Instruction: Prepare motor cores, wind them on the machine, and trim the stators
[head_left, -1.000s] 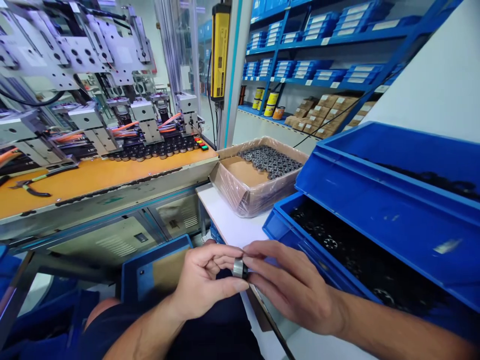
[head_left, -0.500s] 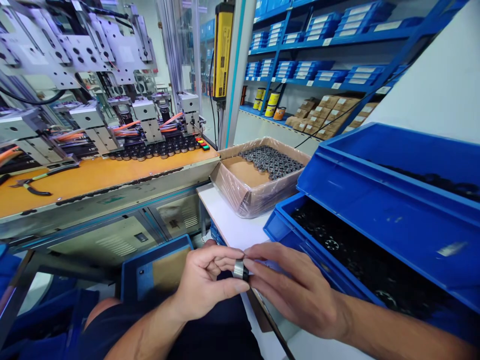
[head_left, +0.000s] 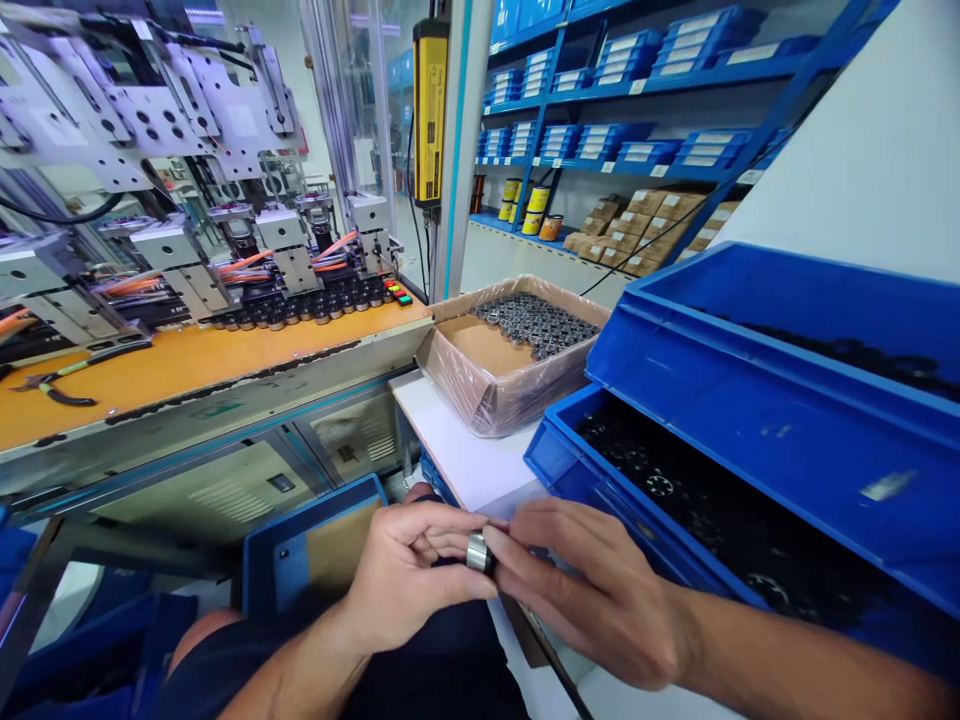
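In front of my lap I hold a small silver metal ring with a black part (head_left: 478,552) on its right side. My left hand (head_left: 394,575) pinches it between the thumb below and the fingers above. From the right, the fingers of my right hand (head_left: 592,590) close against the black side, and their tips cover much of it. Beside my right forearm, a lower blue bin (head_left: 559,465) contains many black parts, a few with pale toothed rings. What exactly lies between the right fingertips is hidden.
A plastic-lined carton (head_left: 469,385) with rows of dark parts stands on a white table (head_left: 450,455). An upper blue bin (head_left: 750,400) overhangs the lower one. At left, an orange bench (head_left: 202,365) carries a machine, round parts and pliers (head_left: 64,380). A blue crate (head_left: 259,565) sits below.
The right fingers have bent more and shifted slightly over the ring's black side. The left hand keeps its pinch on the ring. The whole view has shifted slightly.
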